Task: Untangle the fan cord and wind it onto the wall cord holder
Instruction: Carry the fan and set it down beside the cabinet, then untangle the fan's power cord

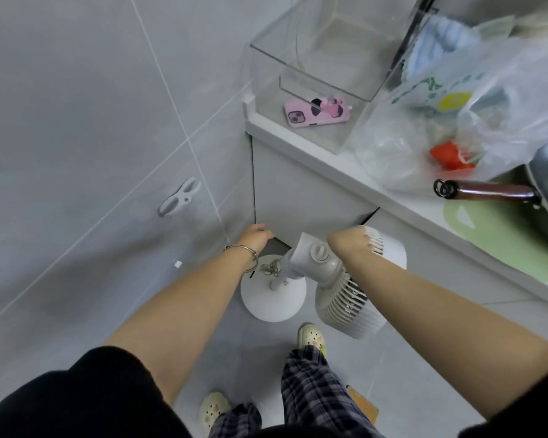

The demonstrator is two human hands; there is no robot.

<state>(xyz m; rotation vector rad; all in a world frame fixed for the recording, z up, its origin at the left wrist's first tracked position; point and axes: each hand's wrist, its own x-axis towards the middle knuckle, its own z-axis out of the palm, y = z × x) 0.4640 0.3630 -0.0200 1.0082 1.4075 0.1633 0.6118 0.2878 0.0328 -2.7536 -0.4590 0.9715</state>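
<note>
Head view, looking down. Standing on the floor at the foot of the cabinet [298, 191]: fan [314, 257], head tilted right. Bunched at the far edge of its round base [276, 308], against the pole: fan cord [269, 268], tangled, no clear long axis. Just beside and below the wrist of the left hand [253, 237], the nearer one; fingers folded out of sight, state unreadable. Right hand [348, 240] at the fan head, fingers hidden behind the grille. On the wall, up and left of the cord, well apart: wall cord holder [179, 197], bare, long axis slanting.

Matt white plastic fan [329, 279] (glossy grey tiles [76, 121])
</note>
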